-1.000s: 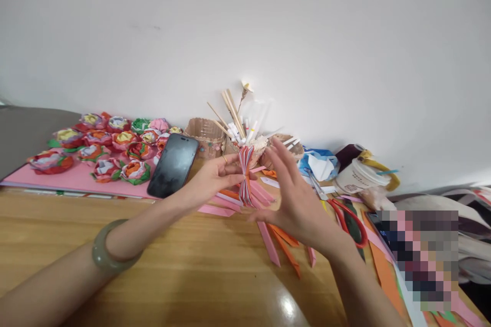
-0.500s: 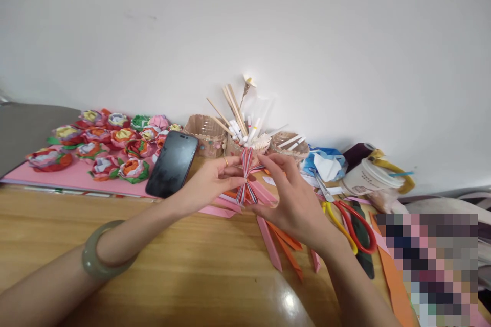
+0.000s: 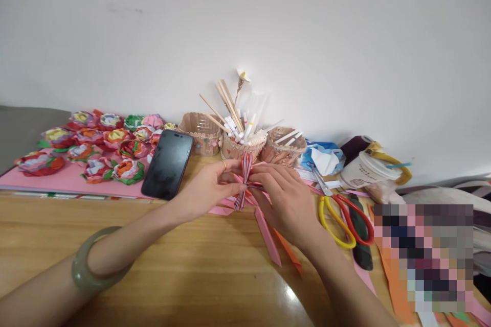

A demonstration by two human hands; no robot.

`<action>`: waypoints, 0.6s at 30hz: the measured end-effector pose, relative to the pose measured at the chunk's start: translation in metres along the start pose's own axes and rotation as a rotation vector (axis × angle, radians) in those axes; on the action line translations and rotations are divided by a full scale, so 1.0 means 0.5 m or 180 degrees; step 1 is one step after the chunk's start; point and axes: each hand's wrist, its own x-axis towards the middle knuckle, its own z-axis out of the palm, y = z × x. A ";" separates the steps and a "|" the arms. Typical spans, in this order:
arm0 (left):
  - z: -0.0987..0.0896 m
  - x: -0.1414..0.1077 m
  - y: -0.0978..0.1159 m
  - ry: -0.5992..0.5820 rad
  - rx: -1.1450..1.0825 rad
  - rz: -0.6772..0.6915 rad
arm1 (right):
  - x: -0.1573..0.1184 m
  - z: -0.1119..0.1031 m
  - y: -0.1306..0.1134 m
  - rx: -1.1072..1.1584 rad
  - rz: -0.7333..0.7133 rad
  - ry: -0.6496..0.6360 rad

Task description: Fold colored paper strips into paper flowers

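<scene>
My left hand pinches the middle of a folded paper piece, whose red, white and dark pleated arms stick up, down and to the right. Closed in on its right-hand arm is my right hand, thumb and fingers pressed together there; part of that arm is hidden by the fingers. On the table beneath lie folded pink paper strips and an orange strip. Both hands hover low over the wooden table.
Colourful folded paper flowers and a phone lie at left on pink sheets. Decorated baskets holding sticks and markers line the wall. Red-and-yellow-handled scissors, a tissue pack and a lidded cup are at right.
My right hand has gone from spread fingers beside the folded paper to closing on its right arm. My left hand keeps its pinch. The view has shifted slightly.
</scene>
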 end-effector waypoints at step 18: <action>-0.032 -0.010 -0.001 -0.0737 0.3032 0.1269 | -0.031 0.026 0.034 0.0447 -0.0169 0.0072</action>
